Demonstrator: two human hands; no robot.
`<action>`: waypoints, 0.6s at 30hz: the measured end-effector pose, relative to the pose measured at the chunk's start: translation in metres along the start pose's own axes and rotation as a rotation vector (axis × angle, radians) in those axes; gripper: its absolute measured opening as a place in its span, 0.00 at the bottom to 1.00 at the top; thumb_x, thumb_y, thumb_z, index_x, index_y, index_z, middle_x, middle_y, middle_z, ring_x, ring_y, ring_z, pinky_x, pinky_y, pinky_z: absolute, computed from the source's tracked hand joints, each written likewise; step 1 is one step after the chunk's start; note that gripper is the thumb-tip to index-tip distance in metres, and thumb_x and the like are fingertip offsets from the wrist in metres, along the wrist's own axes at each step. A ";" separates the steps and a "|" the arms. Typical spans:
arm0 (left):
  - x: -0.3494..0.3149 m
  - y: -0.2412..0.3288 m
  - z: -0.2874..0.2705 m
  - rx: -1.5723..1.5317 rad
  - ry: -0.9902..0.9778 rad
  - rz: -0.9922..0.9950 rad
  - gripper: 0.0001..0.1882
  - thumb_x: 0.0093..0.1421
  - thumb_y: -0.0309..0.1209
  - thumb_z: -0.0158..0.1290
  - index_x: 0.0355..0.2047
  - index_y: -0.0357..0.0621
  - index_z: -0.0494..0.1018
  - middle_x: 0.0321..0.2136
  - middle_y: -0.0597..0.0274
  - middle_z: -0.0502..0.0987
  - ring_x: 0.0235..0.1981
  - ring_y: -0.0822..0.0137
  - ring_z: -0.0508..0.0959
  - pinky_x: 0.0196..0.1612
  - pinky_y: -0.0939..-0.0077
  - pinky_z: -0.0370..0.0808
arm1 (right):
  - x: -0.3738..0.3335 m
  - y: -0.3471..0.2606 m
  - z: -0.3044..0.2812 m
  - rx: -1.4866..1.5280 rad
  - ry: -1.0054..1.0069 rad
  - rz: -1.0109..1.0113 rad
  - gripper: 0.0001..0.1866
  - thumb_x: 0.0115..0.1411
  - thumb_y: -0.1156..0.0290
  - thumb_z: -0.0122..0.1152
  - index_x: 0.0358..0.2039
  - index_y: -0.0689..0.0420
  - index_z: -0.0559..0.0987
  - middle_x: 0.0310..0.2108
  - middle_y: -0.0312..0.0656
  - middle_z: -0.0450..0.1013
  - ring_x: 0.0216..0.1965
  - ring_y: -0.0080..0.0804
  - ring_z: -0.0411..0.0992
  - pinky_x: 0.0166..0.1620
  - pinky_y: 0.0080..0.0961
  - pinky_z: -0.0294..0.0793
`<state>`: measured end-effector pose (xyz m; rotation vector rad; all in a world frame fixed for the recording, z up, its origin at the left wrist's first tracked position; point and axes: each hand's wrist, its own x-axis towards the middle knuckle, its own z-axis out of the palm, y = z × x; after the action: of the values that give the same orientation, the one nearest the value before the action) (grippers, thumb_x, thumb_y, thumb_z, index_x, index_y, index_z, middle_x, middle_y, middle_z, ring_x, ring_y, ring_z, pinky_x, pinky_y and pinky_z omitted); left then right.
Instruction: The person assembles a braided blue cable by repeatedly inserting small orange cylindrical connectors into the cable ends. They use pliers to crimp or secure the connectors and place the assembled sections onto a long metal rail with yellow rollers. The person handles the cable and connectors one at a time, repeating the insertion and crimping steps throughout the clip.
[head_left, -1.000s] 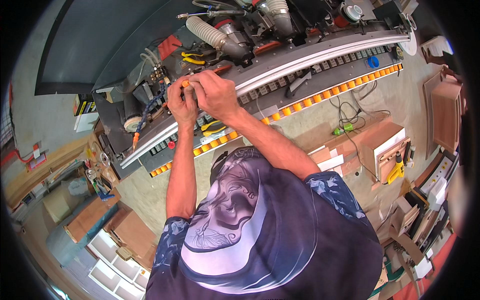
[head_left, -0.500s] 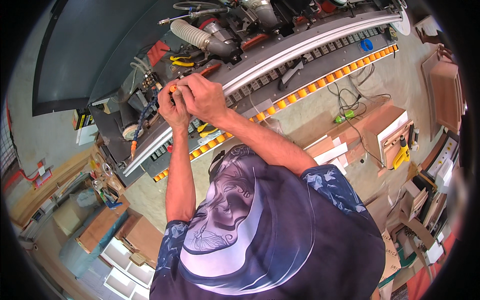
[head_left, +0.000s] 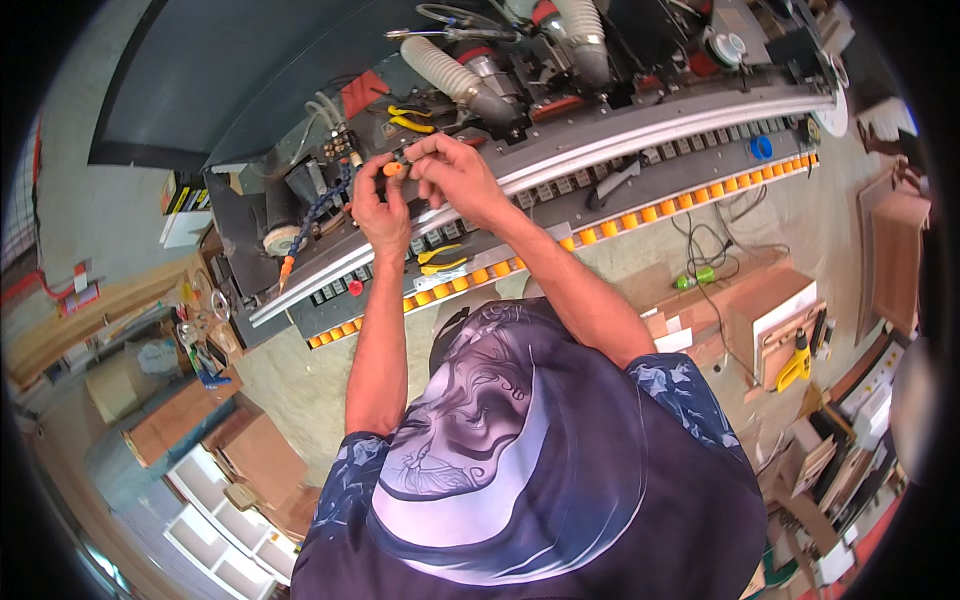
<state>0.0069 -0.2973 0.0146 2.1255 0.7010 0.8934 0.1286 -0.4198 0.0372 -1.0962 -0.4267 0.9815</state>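
Above the machine's front edge, my left hand (head_left: pixel 382 212) pinches a small orange plastic piece (head_left: pixel 394 169) between thumb and fingers. Close beside it, my right hand (head_left: pixel 455 182) has its fingers drawn together at a small dark bit, too small to name. To the left, a blue segmented hose (head_left: pixel 322 208) ends in an orange nozzle (head_left: pixel 287 268). Yellow-handled pliers (head_left: pixel 410 122) lie on the machine beyond my hands. Another yellow-handled tool (head_left: pixel 440 258) rests on the conveyor ledge just below them.
A silver rail (head_left: pixel 660 124) and a row of orange rollers (head_left: pixel 650 214) run along the machine (head_left: pixel 560 205). Ribbed grey hoses (head_left: pixel 440 68) stand at the back. A blue ring (head_left: pixel 761 147) lies at right. Cables (head_left: pixel 710 245) and a wooden box (head_left: pixel 765 305) are on the floor.
My right hand has drawn slightly away from the left, showing more of the orange piece. The whole view has shifted, with the machine now farther right in it.
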 end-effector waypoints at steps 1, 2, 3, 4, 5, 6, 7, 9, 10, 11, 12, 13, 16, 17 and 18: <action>-0.001 0.000 -0.001 0.040 0.012 0.039 0.15 0.64 0.16 0.58 0.50 0.38 0.78 0.46 0.54 0.83 0.46 0.59 0.85 0.50 0.67 0.80 | -0.004 -0.004 0.003 -0.209 -0.004 -0.079 0.15 0.68 0.75 0.56 0.53 0.64 0.79 0.39 0.44 0.80 0.32 0.24 0.78 0.37 0.27 0.80; -0.001 -0.001 -0.002 0.081 0.023 0.078 0.15 0.63 0.15 0.58 0.50 0.38 0.78 0.46 0.53 0.83 0.47 0.57 0.84 0.52 0.66 0.80 | -0.003 -0.009 0.008 -0.279 -0.038 -0.204 0.15 0.69 0.75 0.57 0.53 0.63 0.80 0.40 0.45 0.81 0.35 0.28 0.79 0.40 0.29 0.80; -0.001 -0.002 -0.003 0.078 0.045 0.061 0.15 0.62 0.15 0.58 0.50 0.38 0.79 0.48 0.50 0.83 0.49 0.51 0.84 0.54 0.63 0.79 | -0.001 -0.013 0.013 -0.346 -0.072 -0.330 0.15 0.69 0.74 0.57 0.54 0.63 0.80 0.42 0.45 0.82 0.38 0.31 0.80 0.43 0.31 0.80; -0.001 -0.002 -0.003 0.099 0.046 0.067 0.15 0.62 0.15 0.58 0.50 0.37 0.79 0.48 0.50 0.83 0.49 0.51 0.84 0.54 0.63 0.79 | 0.000 -0.016 0.015 -0.410 -0.096 -0.460 0.15 0.69 0.74 0.57 0.54 0.62 0.81 0.43 0.45 0.83 0.42 0.34 0.81 0.46 0.33 0.80; -0.001 -0.002 -0.004 0.120 0.046 0.074 0.15 0.62 0.15 0.57 0.50 0.37 0.79 0.48 0.49 0.83 0.50 0.50 0.84 0.54 0.62 0.79 | 0.011 -0.005 0.012 -0.531 -0.132 -0.524 0.16 0.69 0.72 0.59 0.56 0.60 0.81 0.47 0.46 0.83 0.51 0.44 0.81 0.53 0.38 0.79; -0.001 -0.003 -0.004 0.142 0.046 0.081 0.16 0.62 0.15 0.57 0.50 0.37 0.79 0.49 0.49 0.83 0.50 0.49 0.84 0.54 0.62 0.79 | 0.016 -0.002 0.011 -0.583 -0.149 -0.545 0.16 0.70 0.72 0.60 0.56 0.60 0.81 0.47 0.47 0.83 0.50 0.46 0.81 0.53 0.38 0.79; -0.002 0.001 -0.003 0.124 0.065 0.059 0.16 0.62 0.15 0.56 0.50 0.39 0.80 0.48 0.49 0.84 0.51 0.48 0.84 0.53 0.60 0.80 | 0.019 -0.001 0.009 -0.634 -0.165 -0.561 0.16 0.70 0.71 0.60 0.56 0.59 0.81 0.47 0.48 0.83 0.50 0.48 0.80 0.52 0.39 0.79; 0.000 0.006 -0.004 0.125 0.075 0.084 0.16 0.62 0.14 0.56 0.50 0.40 0.80 0.47 0.50 0.84 0.50 0.48 0.84 0.52 0.60 0.80 | 0.024 0.002 0.006 -0.689 -0.187 -0.589 0.16 0.70 0.69 0.62 0.55 0.59 0.81 0.46 0.50 0.82 0.49 0.51 0.80 0.52 0.40 0.79; -0.002 0.007 -0.005 0.125 0.077 0.092 0.17 0.62 0.14 0.55 0.49 0.40 0.81 0.46 0.50 0.85 0.50 0.48 0.84 0.52 0.60 0.80 | 0.023 0.002 0.006 -0.694 -0.196 -0.595 0.15 0.70 0.69 0.62 0.55 0.59 0.81 0.45 0.50 0.82 0.48 0.51 0.81 0.51 0.40 0.79; -0.003 0.007 -0.005 0.136 0.084 0.105 0.17 0.62 0.14 0.55 0.49 0.41 0.81 0.46 0.50 0.85 0.50 0.49 0.84 0.52 0.60 0.80 | 0.023 0.003 0.005 -0.698 -0.204 -0.601 0.15 0.70 0.68 0.63 0.54 0.59 0.81 0.44 0.50 0.82 0.47 0.51 0.81 0.51 0.40 0.79; -0.002 0.007 -0.005 0.147 0.089 0.119 0.17 0.62 0.14 0.55 0.49 0.41 0.81 0.45 0.51 0.85 0.50 0.49 0.84 0.52 0.60 0.80 | 0.025 0.003 0.004 -0.711 -0.218 -0.599 0.15 0.69 0.68 0.63 0.53 0.60 0.82 0.44 0.50 0.82 0.46 0.51 0.81 0.50 0.40 0.79; -0.001 0.008 -0.006 0.158 0.091 0.134 0.17 0.62 0.14 0.55 0.49 0.41 0.81 0.45 0.51 0.85 0.50 0.49 0.84 0.52 0.60 0.80 | 0.026 0.001 0.004 -0.721 -0.230 -0.596 0.15 0.69 0.68 0.63 0.53 0.60 0.82 0.43 0.50 0.82 0.45 0.51 0.81 0.49 0.40 0.79; -0.003 0.013 -0.004 0.143 0.086 0.113 0.18 0.62 0.14 0.55 0.50 0.42 0.81 0.45 0.51 0.85 0.50 0.48 0.84 0.52 0.60 0.80 | 0.030 -0.001 0.004 -0.721 -0.257 -0.587 0.14 0.69 0.68 0.63 0.52 0.60 0.82 0.41 0.50 0.82 0.44 0.51 0.81 0.47 0.40 0.79; -0.004 0.011 -0.005 0.148 0.091 0.109 0.18 0.62 0.14 0.55 0.50 0.42 0.81 0.45 0.51 0.85 0.50 0.48 0.84 0.52 0.60 0.80 | 0.030 -0.002 0.005 -0.716 -0.265 -0.585 0.14 0.69 0.69 0.63 0.51 0.60 0.82 0.41 0.50 0.82 0.43 0.51 0.81 0.47 0.40 0.79; -0.004 0.009 -0.005 0.152 0.096 0.106 0.18 0.62 0.14 0.55 0.50 0.42 0.81 0.45 0.51 0.85 0.50 0.48 0.84 0.52 0.60 0.80 | 0.030 -0.002 0.006 -0.711 -0.265 -0.594 0.13 0.69 0.69 0.63 0.51 0.60 0.82 0.41 0.50 0.82 0.43 0.51 0.81 0.47 0.40 0.79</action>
<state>0.0023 -0.3037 0.0223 2.2845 0.7306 1.0334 0.1412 -0.3920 0.0363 -1.3474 -1.3052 0.4337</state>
